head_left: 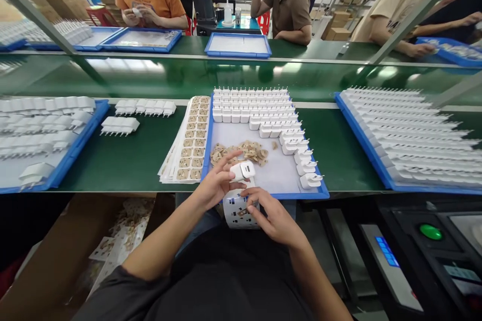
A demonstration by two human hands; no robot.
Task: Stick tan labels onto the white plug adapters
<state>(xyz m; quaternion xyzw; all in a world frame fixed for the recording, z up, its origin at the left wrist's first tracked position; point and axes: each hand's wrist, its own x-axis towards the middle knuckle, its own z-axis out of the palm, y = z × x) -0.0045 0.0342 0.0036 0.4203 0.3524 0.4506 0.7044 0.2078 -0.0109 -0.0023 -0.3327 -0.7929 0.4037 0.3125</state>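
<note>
Between the fingers of my left hand [215,184] is a white charger plug [243,171], its port side facing up. My right hand [274,214] is just below and to the right, fingers bent at a curled sheet [241,210] with dark marks and tan stickers; what its fingertips pinch, if anything, is too small to make out. Both hands are over the near edge of a blue-rimmed tray [263,195]. Inside it, a pile of tan paper pieces [252,152] lies in the middle, and rows of white chargers [252,103] stand at the back and right.
Sticker sheets [190,140] lie left of the tray. More chargers fill a left tray [56,170] and a right tray [361,145]. A cardboard box [71,241] is below left, a machine with a green button [431,231] below right. Several people sit beyond the bench.
</note>
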